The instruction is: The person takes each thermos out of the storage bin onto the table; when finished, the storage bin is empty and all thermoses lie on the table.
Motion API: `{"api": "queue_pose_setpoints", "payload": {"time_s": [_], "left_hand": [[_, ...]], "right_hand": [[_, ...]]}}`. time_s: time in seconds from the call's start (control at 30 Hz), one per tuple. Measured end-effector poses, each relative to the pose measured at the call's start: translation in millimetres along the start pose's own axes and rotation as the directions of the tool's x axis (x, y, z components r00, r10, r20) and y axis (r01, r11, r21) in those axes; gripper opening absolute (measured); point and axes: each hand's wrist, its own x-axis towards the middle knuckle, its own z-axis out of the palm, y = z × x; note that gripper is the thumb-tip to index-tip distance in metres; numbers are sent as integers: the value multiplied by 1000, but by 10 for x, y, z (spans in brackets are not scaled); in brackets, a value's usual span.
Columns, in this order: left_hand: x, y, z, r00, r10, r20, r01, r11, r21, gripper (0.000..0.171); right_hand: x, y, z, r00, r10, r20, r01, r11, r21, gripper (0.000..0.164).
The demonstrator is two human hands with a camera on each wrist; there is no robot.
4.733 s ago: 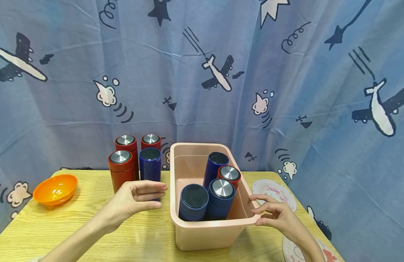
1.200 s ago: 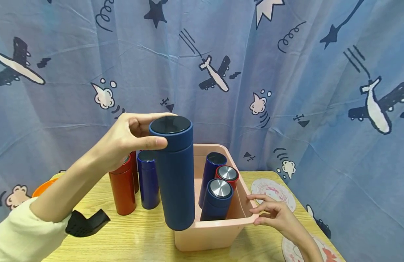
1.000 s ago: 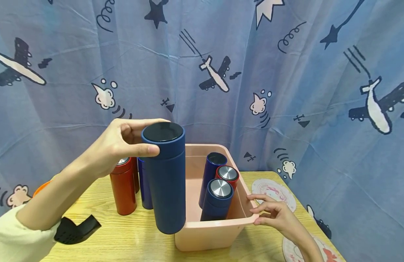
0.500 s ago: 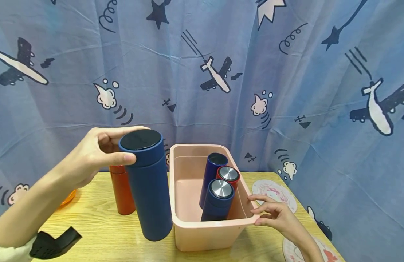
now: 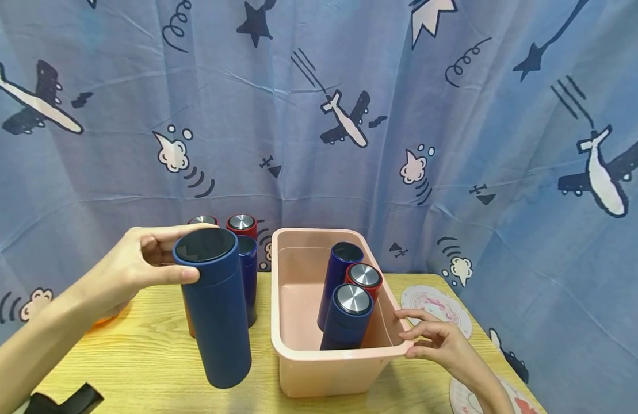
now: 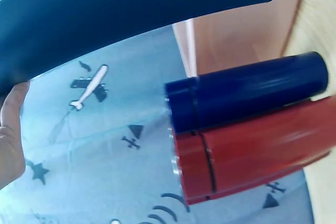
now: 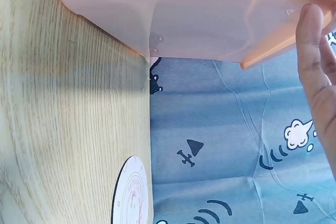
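My left hand (image 5: 119, 270) grips a navy thermos (image 5: 220, 328) with a black lid, thumb in front and fingers behind its top. The thermos leans slightly, left of the pink bin (image 5: 324, 376); whether its base touches the table I cannot tell. At the bin's near right corner, my right hand (image 5: 443, 348) pinches the rim. Inside the bin stand a shiny blue thermos (image 5: 335, 282), a red thermos (image 5: 375, 280) and a navy thermos (image 5: 344, 328) with a silver lid. In the left wrist view, the held thermos crosses the top.
Behind the held thermos stand a blue thermos (image 5: 250, 282) and red thermoses (image 5: 243, 229), partly hidden. An orange bowl (image 5: 109, 322) shows behind my left wrist. Two round printed mats (image 5: 453, 316) lie right of the bin. A patterned curtain (image 5: 319, 190) hangs behind the table (image 5: 132, 374).
The navy thermos, standing in the bin in the oldest frame, came out in my left hand, then moved left and down beside it. My right hand stayed on the rim.
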Motion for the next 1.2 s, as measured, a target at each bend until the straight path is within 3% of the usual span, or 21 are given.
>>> {"api": "queue_pose_setpoints", "payload": {"time_s": [0.23, 0.47, 0.73, 1.2], "left_hand": [[-81, -163, 57, 994, -108, -2, 108, 994, 7, 57], [-148, -344, 88, 972, -235, -20, 236, 970, 64, 65], [-208, -531, 72, 953, -303, -23, 304, 953, 14, 64], [-266, -697, 38, 933, -354, -58, 355, 935, 15, 67]], "right_hand": [[-6, -9, 2, 1000, -18, 9, 18, 1000, 9, 24], [-1, -19, 4, 1000, -11, 5, 11, 1000, -2, 26], [14, -1, -5, 999, -44, 24, 44, 999, 19, 28], [7, -10, 1, 1000, -28, 9, 28, 1000, 1, 27]]}}
